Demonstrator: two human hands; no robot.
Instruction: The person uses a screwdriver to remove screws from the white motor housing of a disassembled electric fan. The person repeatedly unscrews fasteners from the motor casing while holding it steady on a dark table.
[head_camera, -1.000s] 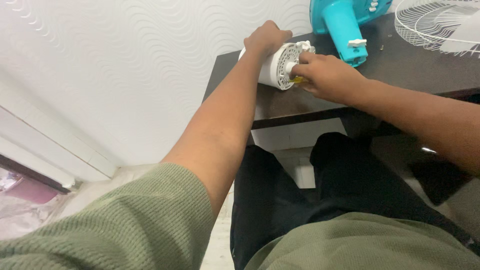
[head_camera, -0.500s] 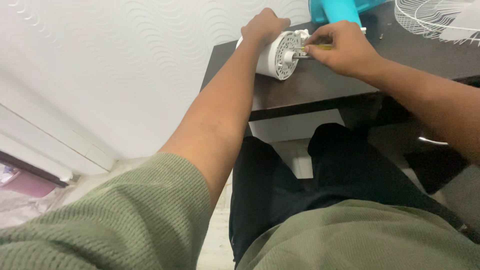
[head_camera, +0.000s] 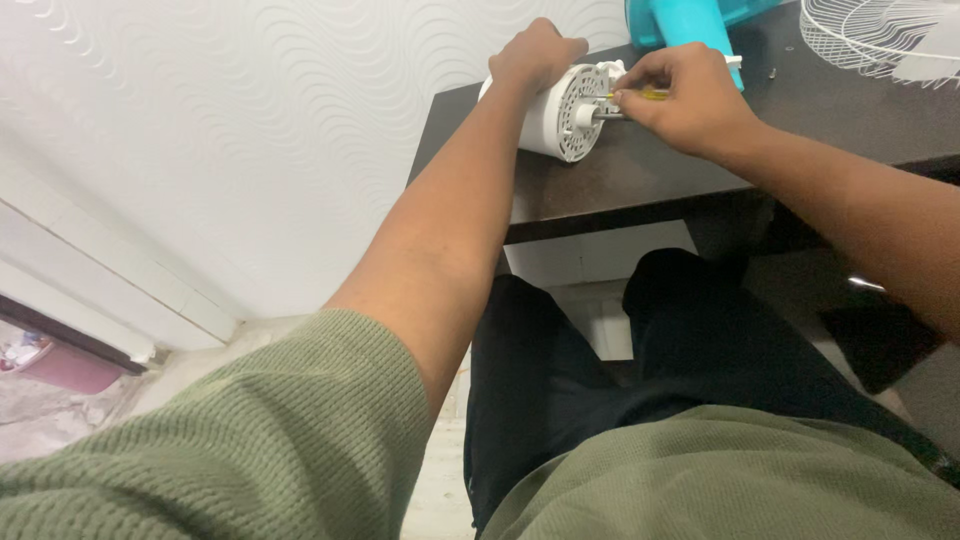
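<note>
A white round fan motor housing lies on its side on the dark table, its vented face turned toward me. My left hand grips the housing from the top and far side. My right hand pinches a small yellow-handled screwdriver. The screwdriver's tip is against the upper part of the vented face, near the metal shaft.
A turquoise fan stand sits on the table just behind my right hand. A white wire fan grille lies at the back right. A small screw rests between them. A white textured wall is on the left; my legs are under the table edge.
My right hand rose from the lower edge of the housing's face to its upper part, now showing the yellow screwdriver. My left hand has stayed on the housing.
</note>
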